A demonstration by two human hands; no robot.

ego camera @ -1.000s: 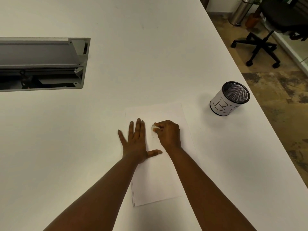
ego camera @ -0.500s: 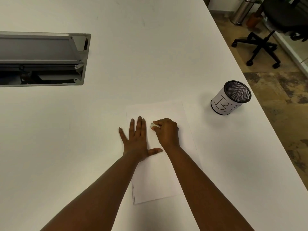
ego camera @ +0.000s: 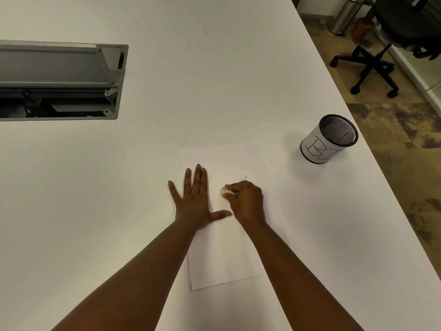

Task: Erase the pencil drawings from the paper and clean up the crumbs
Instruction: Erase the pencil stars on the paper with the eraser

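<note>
A white sheet of paper (ego camera: 224, 254) lies on the white table (ego camera: 167, 91) in front of me. My left hand (ego camera: 194, 199) lies flat on the paper's left edge, fingers spread. My right hand (ego camera: 245, 201) is closed on a small white eraser (ego camera: 224, 192), which touches the paper just right of my left fingers. Faint pencil marks (ego camera: 243, 179) show on the paper just beyond my right hand. Crumbs are too small to make out.
A black mesh cup (ego camera: 328, 139) wrapped in white paper with handwritten letters stands to the right near the table's edge. An open grey cable hatch (ego camera: 59, 82) is set into the table at the far left. An office chair (ego camera: 381, 56) and a metal bin (ego camera: 343, 15) stand on the floor beyond.
My right hand with the eraser has shifted slightly on the paper, while my left hand stays flat in place. The view has tilted a little.
</note>
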